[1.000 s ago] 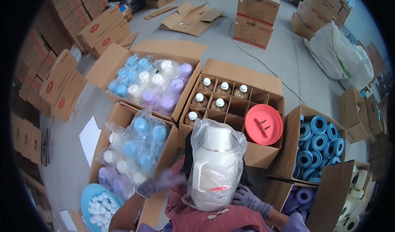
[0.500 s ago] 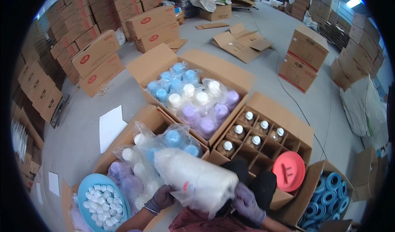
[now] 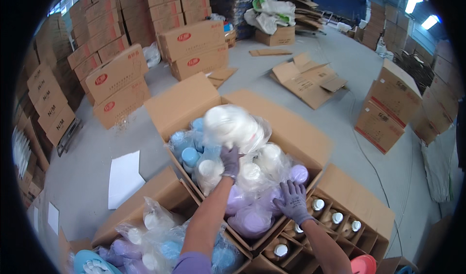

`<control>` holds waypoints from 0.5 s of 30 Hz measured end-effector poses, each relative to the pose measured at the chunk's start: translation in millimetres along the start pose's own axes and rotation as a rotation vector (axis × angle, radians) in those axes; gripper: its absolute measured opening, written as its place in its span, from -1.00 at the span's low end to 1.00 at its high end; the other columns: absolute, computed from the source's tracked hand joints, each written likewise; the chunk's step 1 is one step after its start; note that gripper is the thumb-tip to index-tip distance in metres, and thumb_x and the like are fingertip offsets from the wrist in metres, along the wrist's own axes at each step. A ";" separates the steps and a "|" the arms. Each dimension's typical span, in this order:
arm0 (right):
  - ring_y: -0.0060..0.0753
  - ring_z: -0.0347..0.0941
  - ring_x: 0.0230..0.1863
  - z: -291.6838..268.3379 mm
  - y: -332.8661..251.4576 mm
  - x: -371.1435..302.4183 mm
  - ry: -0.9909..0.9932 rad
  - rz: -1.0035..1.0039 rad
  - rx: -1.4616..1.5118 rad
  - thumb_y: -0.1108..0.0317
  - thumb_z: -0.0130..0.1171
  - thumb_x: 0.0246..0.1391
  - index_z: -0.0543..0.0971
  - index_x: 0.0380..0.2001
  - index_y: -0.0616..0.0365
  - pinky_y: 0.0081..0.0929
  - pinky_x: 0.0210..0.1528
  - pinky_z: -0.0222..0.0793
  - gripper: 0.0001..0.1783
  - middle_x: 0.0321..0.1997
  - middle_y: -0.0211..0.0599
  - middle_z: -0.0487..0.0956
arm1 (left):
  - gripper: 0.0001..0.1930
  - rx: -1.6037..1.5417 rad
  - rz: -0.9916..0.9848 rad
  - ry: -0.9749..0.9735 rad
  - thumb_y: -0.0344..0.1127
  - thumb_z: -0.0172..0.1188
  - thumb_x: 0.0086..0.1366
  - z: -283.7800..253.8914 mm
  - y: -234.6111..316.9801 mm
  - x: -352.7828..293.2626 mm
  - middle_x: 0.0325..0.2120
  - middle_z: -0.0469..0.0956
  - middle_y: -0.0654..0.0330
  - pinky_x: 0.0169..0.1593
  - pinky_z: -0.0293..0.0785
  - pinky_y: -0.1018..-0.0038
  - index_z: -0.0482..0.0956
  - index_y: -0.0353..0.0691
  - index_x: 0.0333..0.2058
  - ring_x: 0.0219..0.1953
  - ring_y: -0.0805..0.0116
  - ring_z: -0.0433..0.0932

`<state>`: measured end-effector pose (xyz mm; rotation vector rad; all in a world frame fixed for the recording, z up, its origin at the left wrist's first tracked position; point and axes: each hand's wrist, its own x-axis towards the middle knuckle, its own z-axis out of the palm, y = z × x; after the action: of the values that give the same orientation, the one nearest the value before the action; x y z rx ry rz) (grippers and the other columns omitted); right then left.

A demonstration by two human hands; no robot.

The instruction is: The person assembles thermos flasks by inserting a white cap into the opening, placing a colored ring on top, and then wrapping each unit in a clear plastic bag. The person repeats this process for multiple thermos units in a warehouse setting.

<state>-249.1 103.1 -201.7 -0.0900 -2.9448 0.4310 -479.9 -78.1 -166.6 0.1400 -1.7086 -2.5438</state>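
Bagged white bottles (image 3: 233,126) sit gripped in my left hand (image 3: 230,160) above the big open carton (image 3: 286,128) of pastel bottles, not yet set down, while my right hand (image 3: 293,202) rests spread on the purple ones (image 3: 252,218).

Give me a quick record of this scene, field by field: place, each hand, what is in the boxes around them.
Place: warehouse floor with stacked cartons
Left hand: gloved, gripping a white bagged jug over the open box
Right hand: gloved, resting on bagged purple jugs in that box
Box contents: blue, white and purple jugs in clear plastic bags
Box at right: divided carton of white-capped bottles
Box at lower left: more bagged jugs
Floor: flattened cardboard, white sheet
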 end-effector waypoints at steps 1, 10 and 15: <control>0.21 0.11 0.40 -6.1 -4.8 -0.3 0.042 -0.017 -0.030 -0.23 0.12 0.05 0.32 0.31 0.01 0.14 0.44 -0.18 -0.16 0.36 0.07 0.29 | -0.72 0.157 0.017 0.018 -0.40 0.13 0.20 6.9 -25.5 8.2 -0.23 0.49 0.09 -0.48 0.58 0.31 0.43 -0.32 -0.11 -0.39 0.23 0.57; 0.26 0.16 0.35 -15.4 -14.3 4.0 0.070 -0.062 0.013 -0.14 0.18 0.02 0.42 0.21 0.11 0.15 0.41 -0.11 -0.23 0.28 0.04 0.37 | -0.71 1.511 0.638 -0.183 -0.11 0.16 0.24 -114.9 1.1 133.5 -0.31 0.57 0.07 -0.08 0.50 0.27 0.54 -0.20 -0.22 -0.24 0.09 0.56; 0.24 0.20 0.32 -19.0 -2.5 1.8 0.080 -0.027 -0.008 -0.14 0.19 0.02 0.44 0.19 0.10 0.17 0.42 -0.11 -0.25 0.24 0.04 0.40 | -0.22 1.627 -0.170 0.095 0.03 0.39 0.02 -146.3 28.5 116.6 0.17 0.30 -0.14 0.17 0.44 0.12 0.34 0.02 0.23 0.22 -0.12 0.37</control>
<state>-247.8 106.1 -182.8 -0.0669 -2.8664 0.4017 -578.3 -236.3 -199.3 0.4385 -3.1617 -0.5280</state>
